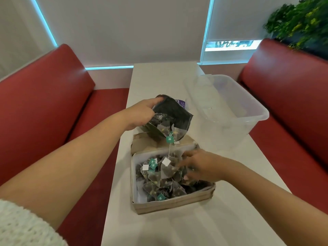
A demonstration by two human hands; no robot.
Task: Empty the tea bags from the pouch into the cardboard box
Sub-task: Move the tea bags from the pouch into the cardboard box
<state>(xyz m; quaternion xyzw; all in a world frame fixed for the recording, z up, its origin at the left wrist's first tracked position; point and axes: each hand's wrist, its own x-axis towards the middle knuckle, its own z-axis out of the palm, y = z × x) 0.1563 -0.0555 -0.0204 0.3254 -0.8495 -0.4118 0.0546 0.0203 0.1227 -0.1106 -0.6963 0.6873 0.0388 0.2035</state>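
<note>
The pouch [170,116] is gripped by the left hand [140,113], mouth tilted down directly above the cardboard box [170,204]. Tea bags [165,174] inside are touched by the right hand [198,166], fingers loosely spread; no definite grasp can be told.

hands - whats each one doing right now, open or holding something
Left hand: closed on the pouch, tipping it over the cardboard box.
Right hand: fingers spread among the tea bags in the box; whether it grips one cannot be told.

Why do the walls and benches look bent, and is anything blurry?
Head view: the wide-angle lens bows the window frames and red benches outward; the right hand is smeared by motion over the tea bags in the cardboard box; cyan light glows along the window edges.
</note>
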